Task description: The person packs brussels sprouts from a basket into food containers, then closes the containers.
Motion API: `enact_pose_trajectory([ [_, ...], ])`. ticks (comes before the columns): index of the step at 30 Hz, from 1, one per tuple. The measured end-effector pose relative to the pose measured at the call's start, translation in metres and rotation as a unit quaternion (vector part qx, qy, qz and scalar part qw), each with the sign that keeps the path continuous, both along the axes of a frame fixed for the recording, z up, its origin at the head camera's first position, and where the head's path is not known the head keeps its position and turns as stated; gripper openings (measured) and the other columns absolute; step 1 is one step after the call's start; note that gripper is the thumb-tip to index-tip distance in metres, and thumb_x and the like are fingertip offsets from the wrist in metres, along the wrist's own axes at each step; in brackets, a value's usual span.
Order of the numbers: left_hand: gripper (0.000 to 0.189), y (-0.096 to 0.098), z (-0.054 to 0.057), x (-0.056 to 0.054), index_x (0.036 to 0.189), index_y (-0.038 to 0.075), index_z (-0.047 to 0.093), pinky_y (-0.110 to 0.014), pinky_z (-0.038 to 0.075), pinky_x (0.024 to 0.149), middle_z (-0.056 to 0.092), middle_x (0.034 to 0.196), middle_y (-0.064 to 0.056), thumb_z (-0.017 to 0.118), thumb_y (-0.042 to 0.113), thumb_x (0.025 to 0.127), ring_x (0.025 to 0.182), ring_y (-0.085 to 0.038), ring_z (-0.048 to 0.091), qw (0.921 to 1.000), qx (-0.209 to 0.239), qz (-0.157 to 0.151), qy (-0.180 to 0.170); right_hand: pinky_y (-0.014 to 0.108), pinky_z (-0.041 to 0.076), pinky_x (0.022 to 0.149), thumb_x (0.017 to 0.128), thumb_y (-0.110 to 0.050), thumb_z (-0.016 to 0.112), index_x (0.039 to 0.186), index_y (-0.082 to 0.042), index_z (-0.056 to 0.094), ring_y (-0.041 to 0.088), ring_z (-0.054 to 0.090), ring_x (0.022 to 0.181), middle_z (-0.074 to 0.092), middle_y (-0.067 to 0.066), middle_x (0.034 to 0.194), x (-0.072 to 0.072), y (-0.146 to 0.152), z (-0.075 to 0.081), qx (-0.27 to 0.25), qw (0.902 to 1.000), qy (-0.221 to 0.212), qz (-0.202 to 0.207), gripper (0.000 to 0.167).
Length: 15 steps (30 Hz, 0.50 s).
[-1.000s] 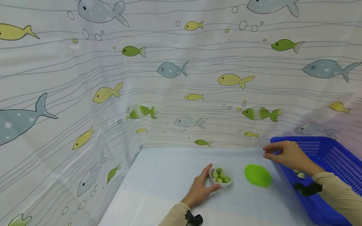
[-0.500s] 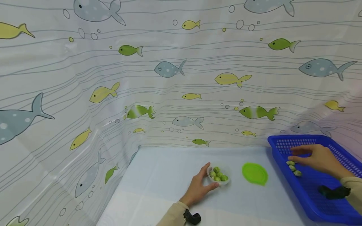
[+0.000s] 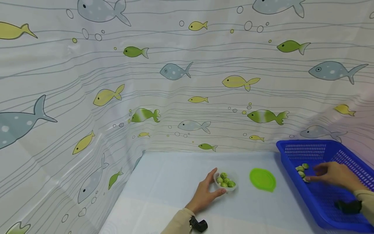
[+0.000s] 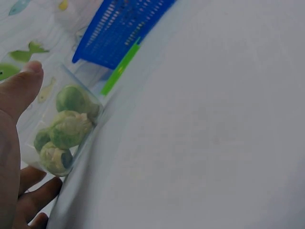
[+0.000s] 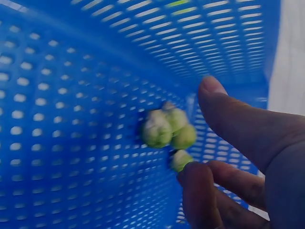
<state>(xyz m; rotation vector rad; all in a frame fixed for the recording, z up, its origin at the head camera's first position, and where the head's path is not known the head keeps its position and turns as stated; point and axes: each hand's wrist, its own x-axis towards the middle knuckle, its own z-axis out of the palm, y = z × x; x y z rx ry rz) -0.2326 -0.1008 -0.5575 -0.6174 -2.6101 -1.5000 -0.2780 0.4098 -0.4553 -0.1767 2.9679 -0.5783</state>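
Note:
A small clear plastic container (image 3: 235, 186) of green Brussels sprouts (image 3: 224, 180) stands on the white table, with my left hand (image 3: 204, 195) holding its side between thumb and fingers. In the left wrist view the sprouts (image 4: 69, 129) show through the container wall. My right hand (image 3: 340, 175) is inside the blue basket (image 3: 314, 204), close to several loose sprouts (image 3: 301, 169). The right wrist view has the thumb and fingers of this hand (image 5: 286, 162) spread apart, fingertips near a small group of sprouts (image 5: 162, 128); whether they touch the nearest sprout I cannot tell.
A bright green lid (image 3: 263, 179) lies flat on the white table (image 3: 175, 175) between container and basket. The basket's perforated side wall (image 5: 209, 43) rises beside the right hand. A fish-print sheet (image 3: 163, 94) hangs behind and at the left.
My right hand has moved right from above the basket's left rim, then down into the basket beside the sprouts. The left hand stays at the container.

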Motion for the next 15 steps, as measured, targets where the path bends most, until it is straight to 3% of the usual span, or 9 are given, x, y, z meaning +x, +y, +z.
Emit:
enact_pose_trajectory([
  [4, 0.092, 0.0, 0.001, 0.0, 0.168, 0.02, 0.03, -0.053, 0.042, 0.122, 0.054, 0.16, -0.011, 0.078, 0.049, 0.096, 0.147, -0.028, 0.054, 1.0, -0.002, 0.002, -0.009, 0.063, 0.057, 0.076, 0.075, -0.067, 0.087, 0.113, 0.014, 0.071, 0.051, 0.07, 0.093, 0.072, 0.035, 0.107, 0.0, 0.002, -0.01, 0.019, 0.9994, -0.027, -0.013, 0.092],
  [11, 0.092, 0.0, 0.001, 0.0, 0.169, 0.022, 0.03, -0.055, 0.04, 0.123, 0.052, 0.162, -0.01, 0.076, 0.052, 0.096, 0.149, -0.028, 0.051, 0.9999, -0.003, 0.003, -0.016, 0.059, 0.06, 0.072, 0.07, -0.072, 0.088, 0.111, 0.012, 0.072, 0.04, 0.072, 0.084, 0.073, 0.033, 0.103, -0.004, 0.006, -0.021, 0.024, 0.998, -0.053, -0.025, 0.095],
  [15, 0.091, 0.0, 0.001, 0.001, 0.169, 0.021, 0.03, -0.053, 0.041, 0.123, 0.052, 0.162, -0.01, 0.077, 0.05, 0.096, 0.148, -0.028, 0.052, 0.9999, -0.002, 0.003, -0.012, 0.061, 0.059, 0.072, 0.071, -0.07, 0.088, 0.106, 0.008, 0.075, 0.048, 0.07, 0.09, 0.072, 0.035, 0.106, -0.006, 0.007, -0.023, 0.031, 0.9982, -0.049, -0.015, 0.087],
])
